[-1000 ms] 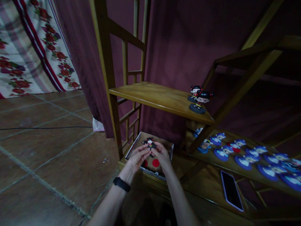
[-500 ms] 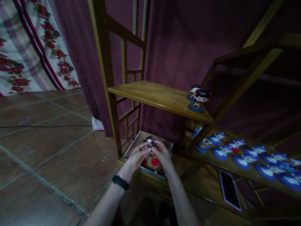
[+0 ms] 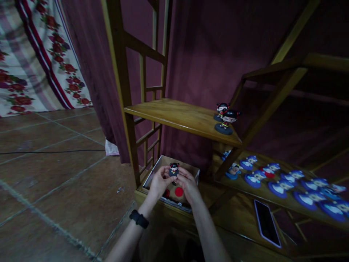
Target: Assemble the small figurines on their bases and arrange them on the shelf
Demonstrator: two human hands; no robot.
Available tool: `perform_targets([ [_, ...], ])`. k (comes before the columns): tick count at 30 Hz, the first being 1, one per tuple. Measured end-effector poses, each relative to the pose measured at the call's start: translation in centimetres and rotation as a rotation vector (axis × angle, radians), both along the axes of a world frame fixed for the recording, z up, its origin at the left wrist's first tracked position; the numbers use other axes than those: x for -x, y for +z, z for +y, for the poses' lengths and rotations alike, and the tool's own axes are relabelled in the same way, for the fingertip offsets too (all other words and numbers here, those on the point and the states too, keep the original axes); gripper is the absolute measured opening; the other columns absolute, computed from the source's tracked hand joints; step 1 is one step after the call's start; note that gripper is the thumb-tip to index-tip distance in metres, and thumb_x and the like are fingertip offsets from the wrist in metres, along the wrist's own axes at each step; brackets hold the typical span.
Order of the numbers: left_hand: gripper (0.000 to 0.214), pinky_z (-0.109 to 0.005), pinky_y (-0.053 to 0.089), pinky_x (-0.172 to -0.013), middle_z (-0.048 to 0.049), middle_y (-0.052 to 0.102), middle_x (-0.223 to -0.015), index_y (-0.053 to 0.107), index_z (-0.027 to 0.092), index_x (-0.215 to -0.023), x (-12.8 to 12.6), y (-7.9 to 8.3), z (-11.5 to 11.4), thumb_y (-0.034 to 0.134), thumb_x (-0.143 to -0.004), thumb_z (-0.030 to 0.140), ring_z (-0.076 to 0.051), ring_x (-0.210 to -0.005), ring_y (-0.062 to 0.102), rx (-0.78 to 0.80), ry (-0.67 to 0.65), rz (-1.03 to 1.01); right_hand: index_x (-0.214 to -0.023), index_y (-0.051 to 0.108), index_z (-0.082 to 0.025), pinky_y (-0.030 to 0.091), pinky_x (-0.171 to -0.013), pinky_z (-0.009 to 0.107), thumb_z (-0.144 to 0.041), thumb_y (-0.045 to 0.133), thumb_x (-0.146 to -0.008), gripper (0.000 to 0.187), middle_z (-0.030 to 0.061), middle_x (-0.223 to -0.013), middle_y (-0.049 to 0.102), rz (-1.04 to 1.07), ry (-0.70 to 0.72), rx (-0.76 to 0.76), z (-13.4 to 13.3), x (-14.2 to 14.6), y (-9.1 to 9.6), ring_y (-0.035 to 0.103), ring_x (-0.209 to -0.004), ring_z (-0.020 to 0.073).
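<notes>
A small figurine [image 3: 173,169] with black hair buns and a dark round base is held upright between both hands. My left hand [image 3: 160,182] grips the left side of its base, fingers closed. From the other side my right hand [image 3: 188,183] pinches the same base. Beneath the hands, an open cardboard box [image 3: 194,171] rests on the low shelf, with red round shapes showing inside; the hands hide part of its contents. Two similar figurines [image 3: 225,120] stand at the right end of the wooden shelf [image 3: 174,112] above.
On the lower shelf to the right stand several blue-and-white figurines [image 3: 280,186]. A phone [image 3: 267,222] lies in front of them. The wooden post [image 3: 120,80] rises left of the box, and a slanted beam [image 3: 272,105] crosses at right. A cable [image 3: 54,151] runs over the tiled floor.
Both hands have turned the figurine so that it stands straighter, facing me. The view has shifted slightly, and the grip stays on the base.
</notes>
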State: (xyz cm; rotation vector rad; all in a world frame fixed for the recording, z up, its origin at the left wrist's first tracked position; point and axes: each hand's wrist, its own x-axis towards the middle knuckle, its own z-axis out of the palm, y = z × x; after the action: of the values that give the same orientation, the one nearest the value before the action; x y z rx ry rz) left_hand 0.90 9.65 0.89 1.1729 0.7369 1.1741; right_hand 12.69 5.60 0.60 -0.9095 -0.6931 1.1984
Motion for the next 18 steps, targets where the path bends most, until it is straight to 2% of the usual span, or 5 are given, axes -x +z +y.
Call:
perform_targets([
  [5,0.05,-0.024,0.045,-0.062,-0.0012,0.065,-0.073,0.063,0.017,-0.096,0.12,-0.18,-0.09,0.078,-0.049,0.014,-0.016,-0.067,0.058,0.036,0.014,0.037,-0.094,0.064,-0.018,0.05,-0.079,0.035,-0.025,0.071,-0.059,0.037,0.0063,-0.095,0.068,0.041,-0.028,0.023,-0.16,0.33,0.19,0.063,-0.089,0.0208],
  [13,0.047,-0.022,0.04,-0.054,0.0016,0.061,-0.063,0.067,0.017,-0.095,0.38,-0.82,0.32,0.077,-0.049,0.018,-0.013,-0.057,0.053,-0.013,0.001,0.13,-0.096,0.062,-0.019,0.051,-0.073,0.032,-0.034,0.072,-0.059,0.04,0.006,-0.096,0.068,-0.114,-0.061,0.029,0.06,0.59,-0.04,0.062,-0.089,0.0208],
  [18,0.044,-0.022,0.039,-0.054,0.0007,0.062,-0.065,0.068,0.017,-0.091,0.44,-0.83,0.36,0.078,-0.048,0.017,-0.012,-0.056,0.051,-0.027,0.009,0.124,-0.094,0.062,-0.02,0.05,-0.067,0.029,-0.035,0.072,-0.059,0.039,0.0048,-0.093,0.067,-0.135,-0.07,0.03,0.36,0.51,-0.59,0.063,-0.084,0.0194],
])
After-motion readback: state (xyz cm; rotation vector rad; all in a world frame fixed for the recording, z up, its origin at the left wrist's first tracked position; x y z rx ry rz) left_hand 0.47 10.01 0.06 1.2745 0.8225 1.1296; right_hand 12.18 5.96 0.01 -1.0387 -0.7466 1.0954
